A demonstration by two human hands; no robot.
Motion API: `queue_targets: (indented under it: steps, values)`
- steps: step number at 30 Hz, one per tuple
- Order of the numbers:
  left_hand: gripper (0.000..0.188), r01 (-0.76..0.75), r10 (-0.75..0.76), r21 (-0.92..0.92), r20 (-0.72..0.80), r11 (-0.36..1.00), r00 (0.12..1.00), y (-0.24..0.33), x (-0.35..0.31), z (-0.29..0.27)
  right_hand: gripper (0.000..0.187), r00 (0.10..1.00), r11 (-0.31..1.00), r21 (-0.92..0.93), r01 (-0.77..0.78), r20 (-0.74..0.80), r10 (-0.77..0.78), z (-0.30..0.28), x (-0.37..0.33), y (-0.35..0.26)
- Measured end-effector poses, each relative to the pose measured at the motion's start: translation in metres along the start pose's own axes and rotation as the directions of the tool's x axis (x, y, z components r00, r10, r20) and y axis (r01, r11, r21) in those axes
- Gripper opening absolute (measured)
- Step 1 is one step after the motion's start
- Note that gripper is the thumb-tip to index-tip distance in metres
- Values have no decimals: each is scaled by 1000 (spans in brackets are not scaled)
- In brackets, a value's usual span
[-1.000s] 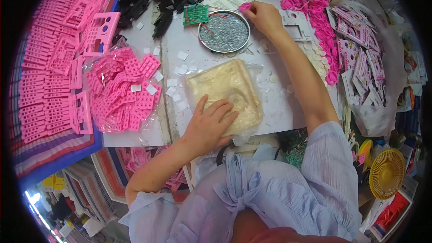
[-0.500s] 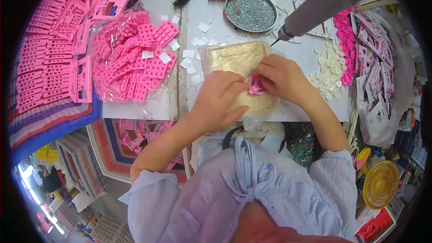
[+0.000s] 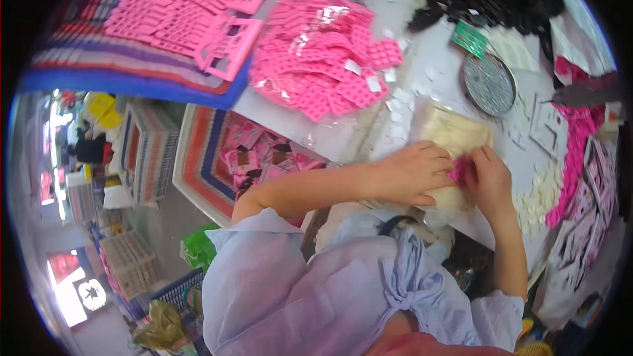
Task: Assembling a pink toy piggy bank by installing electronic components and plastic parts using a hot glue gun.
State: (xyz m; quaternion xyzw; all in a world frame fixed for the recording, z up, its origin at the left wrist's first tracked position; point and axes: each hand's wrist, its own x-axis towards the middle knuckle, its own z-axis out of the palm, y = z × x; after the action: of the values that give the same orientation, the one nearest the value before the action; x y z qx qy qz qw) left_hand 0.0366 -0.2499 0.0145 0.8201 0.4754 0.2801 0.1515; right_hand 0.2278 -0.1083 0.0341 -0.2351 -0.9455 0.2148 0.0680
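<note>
A cream-coloured, padded slab (image 3: 455, 128) in clear plastic lies at the table's front edge. On it is a small pink loop-like piece (image 3: 459, 169), blurred and partly covered by fingers. My right hand (image 3: 491, 175) pinches this piece from the right. My left hand (image 3: 422, 170) rests on the slab just left of it, fingers spread and thumb apart, the fingertips close to the piece. Whether they touch it I cannot make out.
A round metal dish of small screws (image 3: 489, 86) stands beyond the slab, beside a green circuit board (image 3: 469, 39). Left lies a bag of pink keypads (image 3: 316, 53). White discs (image 3: 537, 194) and pink coils (image 3: 566, 158) lie right. A hanging screwdriver (image 3: 587, 93) reaches in at the right.
The view has swung left, so the table and both hands now appear farther right. Both hands stay over the slab, the right one still at the pink piece.
</note>
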Motion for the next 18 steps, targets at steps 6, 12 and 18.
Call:
queue_targets:
  steps: [6,12,18]
  values:
    - [42,690,-492,77,-646,719,584,-105,-51,-180,27,998,958,279,-60,11,59,-37,-7,-14]
    - [58,991,-971,93,-228,-100,-77,-220,-236,-316,25,989,959,273,-76,-104,108,-42,-47,17]
    - [73,954,-900,299,-415,4,134,-192,-232,-249,21,981,957,253,-143,-91,170,-49,-71,26]
